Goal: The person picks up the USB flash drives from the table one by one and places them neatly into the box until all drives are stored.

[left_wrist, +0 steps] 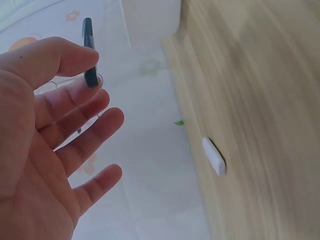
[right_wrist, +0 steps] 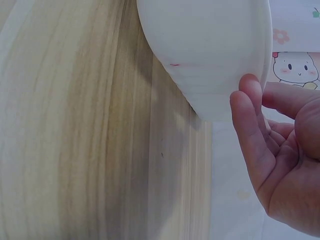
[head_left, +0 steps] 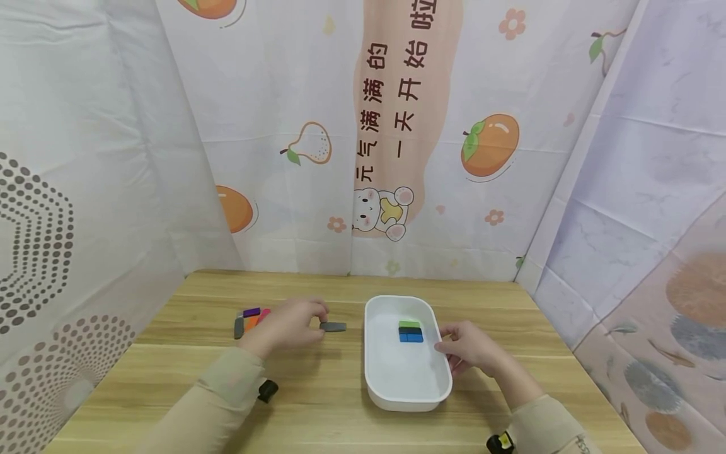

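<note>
Two hands at work above a wooden table (head_left: 317,410). The left hand (head_left: 289,326) pinched a dark grey block (head_left: 336,326) between thumb and forefinger, the free end projecting rightward. The right hand (head_left: 471,348) gripped the nearer long rim of a white tray (head_left: 405,381), which lay between the well-separated hands. In our judgement, sound technique called for a firm pinch, since so narrow a block could twist, and a steady right hand, lest the tray slide. The tray's left wall rose beside the block; a low pass could have caught it. Within the tray, left of the right hand, lay a green block (head_left: 409,323), a dark strip and blue blocks (head_left: 411,338). Left of the left hand lay purple (head_left: 251,312), orange (head_left: 251,323) and grey pieces (head_left: 239,328), beside a pinkish-red piece (head_left: 265,313) partly hidden by that hand.
</note>
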The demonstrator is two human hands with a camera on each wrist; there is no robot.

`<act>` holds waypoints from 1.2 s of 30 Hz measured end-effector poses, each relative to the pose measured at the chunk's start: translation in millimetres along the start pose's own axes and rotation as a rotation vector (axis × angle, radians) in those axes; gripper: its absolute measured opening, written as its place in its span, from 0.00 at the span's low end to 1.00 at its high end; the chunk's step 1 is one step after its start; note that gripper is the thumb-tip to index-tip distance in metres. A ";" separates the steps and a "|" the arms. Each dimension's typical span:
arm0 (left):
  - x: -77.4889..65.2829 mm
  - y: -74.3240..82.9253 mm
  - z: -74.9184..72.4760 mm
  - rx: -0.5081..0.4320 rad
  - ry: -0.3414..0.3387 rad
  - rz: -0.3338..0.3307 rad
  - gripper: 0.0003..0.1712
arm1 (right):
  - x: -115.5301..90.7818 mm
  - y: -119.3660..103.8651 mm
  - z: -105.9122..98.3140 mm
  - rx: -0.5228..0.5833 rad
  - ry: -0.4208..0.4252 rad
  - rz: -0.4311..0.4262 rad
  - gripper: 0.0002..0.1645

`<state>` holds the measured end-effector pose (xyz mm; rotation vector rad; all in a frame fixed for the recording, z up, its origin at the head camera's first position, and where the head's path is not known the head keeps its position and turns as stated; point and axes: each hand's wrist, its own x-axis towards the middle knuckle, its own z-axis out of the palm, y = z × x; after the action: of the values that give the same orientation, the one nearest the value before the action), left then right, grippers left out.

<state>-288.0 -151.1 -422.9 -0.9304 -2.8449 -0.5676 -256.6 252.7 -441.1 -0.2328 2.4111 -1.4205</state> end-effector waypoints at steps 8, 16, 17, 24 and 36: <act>12.0 11.8 0.1 -0.020 -0.018 -0.002 0.06 | -0.5 -1.1 1.4 -0.009 0.002 0.002 0.25; 24.3 21.4 0.1 -0.031 -0.015 0.034 0.07 | 0.6 1.1 0.7 -0.015 0.009 0.007 0.27; 25.9 22.6 0.1 -0.029 -0.011 0.038 0.06 | 0.6 1.1 0.6 -0.018 0.010 0.007 0.27; 37.1 34.9 -3.5 -0.047 -0.034 0.016 0.03 | 0.2 -0.6 2.3 -0.027 0.017 0.008 0.25; 56.7 48.5 0.5 -0.071 -0.075 0.017 0.03 | -1.7 0.0 8.1 -0.023 0.037 0.018 0.26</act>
<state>-305.4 -83.5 -396.4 -1.0073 -2.8969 -0.6491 -252.1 246.6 -444.3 -0.1920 2.4548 -1.4016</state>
